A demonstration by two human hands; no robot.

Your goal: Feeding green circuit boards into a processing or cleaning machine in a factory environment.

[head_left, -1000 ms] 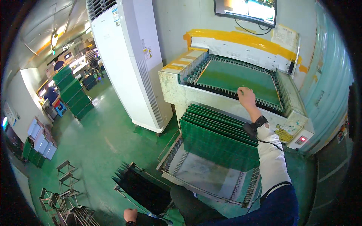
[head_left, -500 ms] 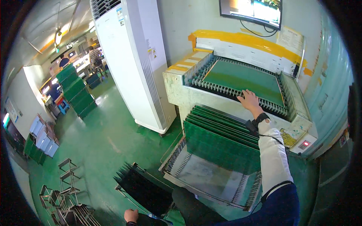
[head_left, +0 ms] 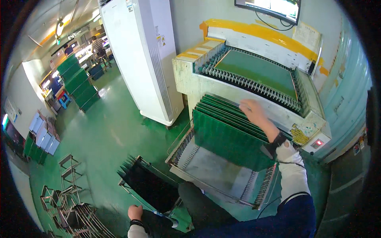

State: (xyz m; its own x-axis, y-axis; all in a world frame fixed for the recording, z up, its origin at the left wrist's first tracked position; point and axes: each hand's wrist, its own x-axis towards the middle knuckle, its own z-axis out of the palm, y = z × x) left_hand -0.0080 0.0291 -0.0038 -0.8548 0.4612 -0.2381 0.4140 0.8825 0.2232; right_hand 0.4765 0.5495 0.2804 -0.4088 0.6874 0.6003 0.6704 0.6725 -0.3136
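My right hand (head_left: 254, 112), slightly blurred, hovers with loosely bent fingers and nothing in them. It is over the far edges of several upright green panels (head_left: 226, 137) in a wire-sided rack (head_left: 210, 195). Beyond it, a flat green panel (head_left: 258, 73) lies on the rollers of a conveyor machine (head_left: 222, 89), apart from my fingers. At the lower left my left hand (head_left: 135, 212) is curled closed beside my knee, with nothing visible in it. Near that hand, a smaller rack holds dark panels (head_left: 152, 186).
A tall white cabinet unit (head_left: 139, 59) stands left of the machine. Metal rack frames (head_left: 71, 186) are on the green floor at the lower left. Stacked green crates (head_left: 77, 83) and people at benches are farther back. A screen (head_left: 274, 8) hangs on the wall.
My right hand has drawn back from the panel on the rollers to above the rack. My left hand has risen slightly at the knee. The view has tilted down a little.
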